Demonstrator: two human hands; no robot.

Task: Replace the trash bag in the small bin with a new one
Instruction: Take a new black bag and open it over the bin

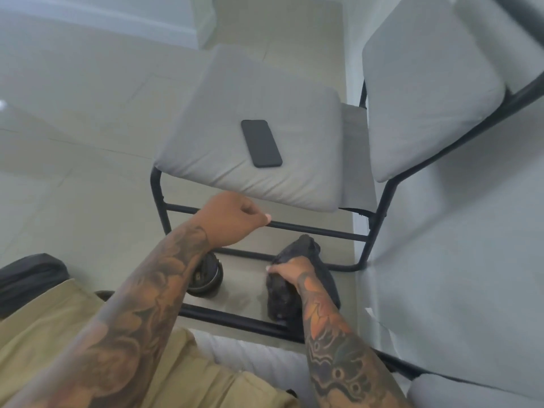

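Observation:
A black trash bag (pixel 306 251), bunched and wrinkled, rests on the floor under the chair's front rail. My right hand (pixel 290 272) is closed on its gathered top. A small round dark bin (pixel 210 279) stands on the floor just left of the bag, mostly hidden behind my left forearm. My left hand (pixel 235 217) hovers above it in a loose fist with nothing visible in it, close to the chair's black front bar.
A grey cushioned chair (pixel 223 113) with a black metal frame (pixel 321 231) stands ahead, a black phone (pixel 261 143) lying on its seat. Its back cushion (pixel 426 92) leans at the right against the wall. A dark bag (pixel 29 275) sits at the lower left.

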